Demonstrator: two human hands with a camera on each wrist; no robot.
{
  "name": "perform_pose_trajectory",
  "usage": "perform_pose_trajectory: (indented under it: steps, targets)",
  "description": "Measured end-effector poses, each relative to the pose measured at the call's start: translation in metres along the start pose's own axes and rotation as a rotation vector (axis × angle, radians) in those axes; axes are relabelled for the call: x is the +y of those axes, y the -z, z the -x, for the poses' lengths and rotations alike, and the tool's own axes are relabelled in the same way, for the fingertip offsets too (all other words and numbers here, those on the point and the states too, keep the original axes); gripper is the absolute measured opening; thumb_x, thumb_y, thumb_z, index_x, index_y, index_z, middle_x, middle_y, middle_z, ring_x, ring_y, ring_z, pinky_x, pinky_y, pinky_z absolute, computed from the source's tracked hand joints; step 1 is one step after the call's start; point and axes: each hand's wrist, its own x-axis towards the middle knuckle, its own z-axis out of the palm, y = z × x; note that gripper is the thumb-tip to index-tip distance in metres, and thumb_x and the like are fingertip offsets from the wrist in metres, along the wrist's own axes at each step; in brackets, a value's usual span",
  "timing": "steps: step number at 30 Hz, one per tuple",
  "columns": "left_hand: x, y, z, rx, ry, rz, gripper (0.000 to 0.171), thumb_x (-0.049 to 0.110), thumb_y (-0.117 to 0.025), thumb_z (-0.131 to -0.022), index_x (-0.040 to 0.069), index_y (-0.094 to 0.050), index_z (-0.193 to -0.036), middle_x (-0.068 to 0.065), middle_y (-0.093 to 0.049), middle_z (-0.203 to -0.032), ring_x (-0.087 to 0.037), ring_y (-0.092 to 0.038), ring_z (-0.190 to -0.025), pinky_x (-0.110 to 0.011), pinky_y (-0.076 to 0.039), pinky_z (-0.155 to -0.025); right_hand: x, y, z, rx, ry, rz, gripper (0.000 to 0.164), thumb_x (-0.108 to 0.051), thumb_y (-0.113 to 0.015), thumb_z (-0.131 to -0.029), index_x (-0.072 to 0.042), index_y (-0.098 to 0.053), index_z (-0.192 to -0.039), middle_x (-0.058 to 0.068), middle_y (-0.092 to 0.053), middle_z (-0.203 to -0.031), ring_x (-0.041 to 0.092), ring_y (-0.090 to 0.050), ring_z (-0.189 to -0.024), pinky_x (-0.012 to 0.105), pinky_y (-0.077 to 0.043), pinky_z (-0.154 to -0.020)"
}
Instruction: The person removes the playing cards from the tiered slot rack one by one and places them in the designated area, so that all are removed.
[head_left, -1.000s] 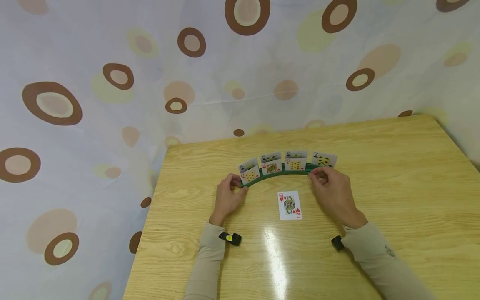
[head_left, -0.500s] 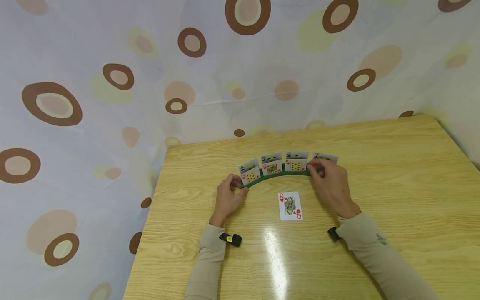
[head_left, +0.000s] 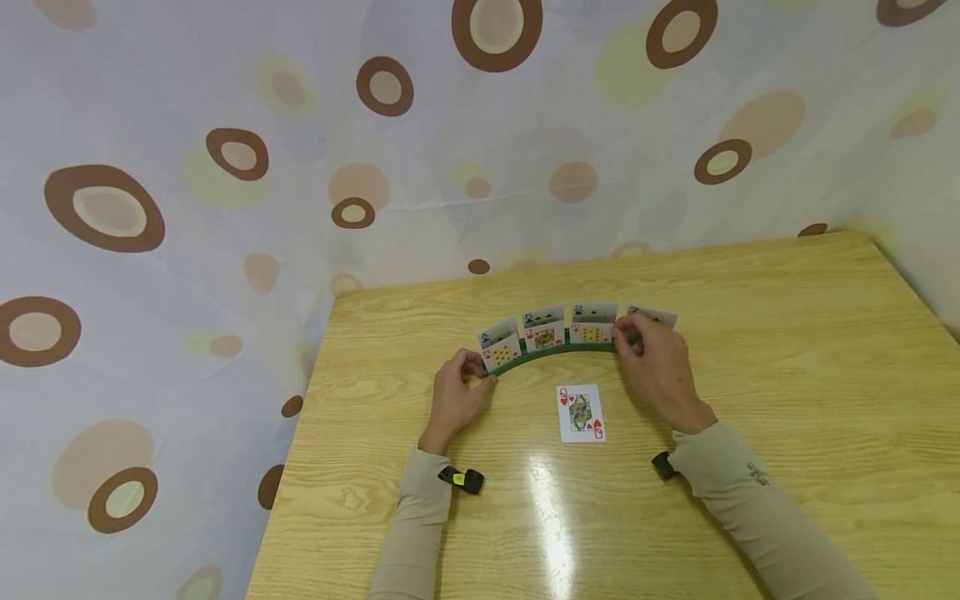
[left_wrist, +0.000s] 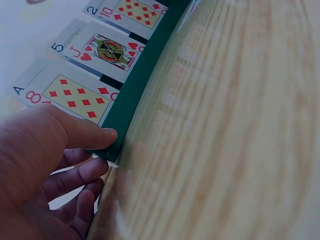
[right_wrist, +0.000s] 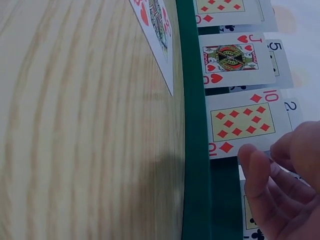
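Observation:
A curved green card holder [head_left: 567,347] stands on the table with playing cards upright in two rows. My left hand [head_left: 454,400] grips its left end, thumb on the green rim. My right hand [head_left: 660,367] pinches the right edge of the ten of diamonds [right_wrist: 243,121], which stands before a two [head_left: 595,312]. Left of it in the front row are the jack of hearts [left_wrist: 110,52] and the eight of diamonds [left_wrist: 75,97]. A five [head_left: 543,317] and an ace [head_left: 497,332] show behind these. My right hand partly hides a seven [head_left: 660,317].
A queen of hearts [head_left: 581,413] lies face up on the wooden table [head_left: 510,533], in front of the holder and between the hands. A wall covering [head_left: 420,150] with a circle pattern rises behind the table's back edge.
My right hand has moved up and slightly left, from the holder's front rim to the ten of diamonds, whose upright lean has shifted slightly. My left hand has stayed put.

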Motion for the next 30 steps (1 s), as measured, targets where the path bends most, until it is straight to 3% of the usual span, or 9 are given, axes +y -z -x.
perform_pose_trajectory:
  steps: [9, 24, 30]
  targets:
    - [-0.002, -0.001, 0.002, 0.004, -0.011, -0.002, 0.025, 0.007, -0.082, -0.094, 0.004, -0.069, -0.114, -0.015, -0.072, -0.103, -0.024, -0.062, -0.099, -0.033, -0.047, -0.092, 0.001, 0.001, 0.004, -0.011, 0.062, -0.004, 0.011, -0.005, -0.063, -0.108, 0.0, -0.071, -0.112, 0.014, -0.076, -0.092, 0.021, -0.067, -0.075, 0.028, -0.052, -0.067]
    - [-0.002, 0.001, 0.001, 0.009, -0.011, -0.008, 0.024, 0.009, -0.082, -0.095, 0.005, -0.069, -0.114, -0.014, -0.072, -0.103, -0.024, -0.062, -0.099, -0.032, -0.046, -0.092, -0.006, 0.012, 0.015, 0.048, 0.117, -0.103, 0.007, 0.006, -0.064, -0.1, 0.003, -0.064, -0.107, 0.012, -0.066, -0.093, 0.011, -0.055, -0.081, 0.008, -0.043, -0.073]
    - [-0.001, 0.0, 0.001, 0.012, -0.014, -0.003, 0.025, 0.009, -0.082, -0.095, 0.005, -0.069, -0.115, -0.014, -0.072, -0.104, -0.025, -0.063, -0.1, -0.032, -0.047, -0.092, -0.006, 0.016, 0.019, 0.045, 0.11, -0.103, 0.006, 0.005, -0.062, -0.099, 0.002, -0.065, -0.104, 0.013, -0.069, -0.094, 0.012, -0.06, -0.079, 0.01, -0.048, -0.07]
